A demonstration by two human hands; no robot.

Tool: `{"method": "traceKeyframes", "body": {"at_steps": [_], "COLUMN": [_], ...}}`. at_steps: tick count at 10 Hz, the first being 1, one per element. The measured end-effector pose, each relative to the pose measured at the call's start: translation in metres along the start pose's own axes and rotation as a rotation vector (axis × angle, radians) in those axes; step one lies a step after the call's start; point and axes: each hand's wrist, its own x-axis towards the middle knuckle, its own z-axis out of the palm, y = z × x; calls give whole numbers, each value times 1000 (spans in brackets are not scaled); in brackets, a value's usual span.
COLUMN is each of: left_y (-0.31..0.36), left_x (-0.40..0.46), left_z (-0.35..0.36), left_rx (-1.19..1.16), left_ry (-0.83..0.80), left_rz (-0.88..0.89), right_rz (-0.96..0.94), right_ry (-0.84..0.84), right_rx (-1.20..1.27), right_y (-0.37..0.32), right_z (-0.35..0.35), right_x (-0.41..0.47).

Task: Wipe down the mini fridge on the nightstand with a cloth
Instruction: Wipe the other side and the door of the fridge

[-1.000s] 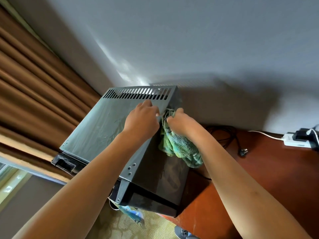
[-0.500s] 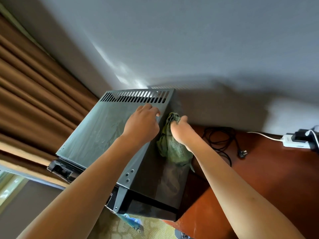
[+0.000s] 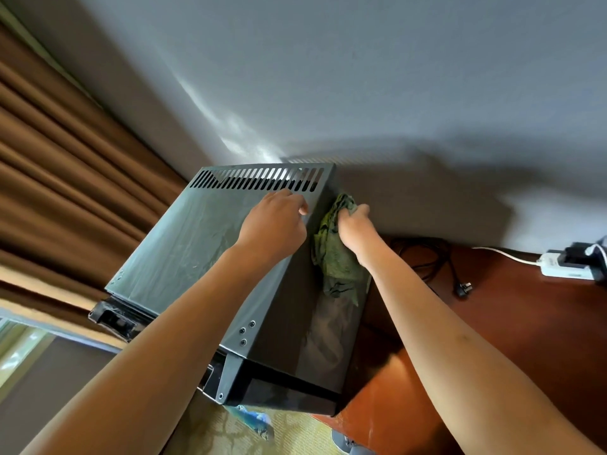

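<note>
- Head view: the dark mini fridge (image 3: 184, 244) sits on a reddish-brown nightstand (image 3: 525, 323), its back close to the grey wall (image 3: 361, 77); a row of vent slots (image 3: 259, 179) runs along the far edge of its top.
- The left hand (image 3: 274, 224) rests on the fridge top near the right edge, just below the slots, fingers curled under, holding nothing that can be seen.
- The right hand (image 3: 354, 221) grips a green cloth (image 3: 336, 254) and presses it against the upper part of the fridge's right side; the cloth hangs down below the hand.
- A black cord with a plug (image 3: 463, 287) lies on the nightstand beside the fridge.
- A white power strip (image 3: 565, 267) sits at the far right by the wall.
- Brown curtains (image 3: 65, 165) hang at the left.
</note>
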Motion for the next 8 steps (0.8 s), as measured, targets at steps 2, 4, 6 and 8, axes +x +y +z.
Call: {"method": "traceKeyframes", "body": {"at_steps": [2, 4, 6, 8], "left_y": [4, 3, 1, 7], "left_x": [16, 24, 28, 38], "left_z": [-5, -5, -3, -2], "left_rx": [-2, 6, -1, 1], "left_ry": [25, 14, 8, 37], "left_rz": [-33, -2, 28, 14], "right_rz": [-78, -131, 18, -123], "right_ry": [-113, 50, -35, -133], "right_rx": [-167, -5, -461, -418], "right_y": [-17, -39, -15, -44], "right_z": [-1, 3, -15, -11], "right_x": [-12, 3, 11, 17]}}
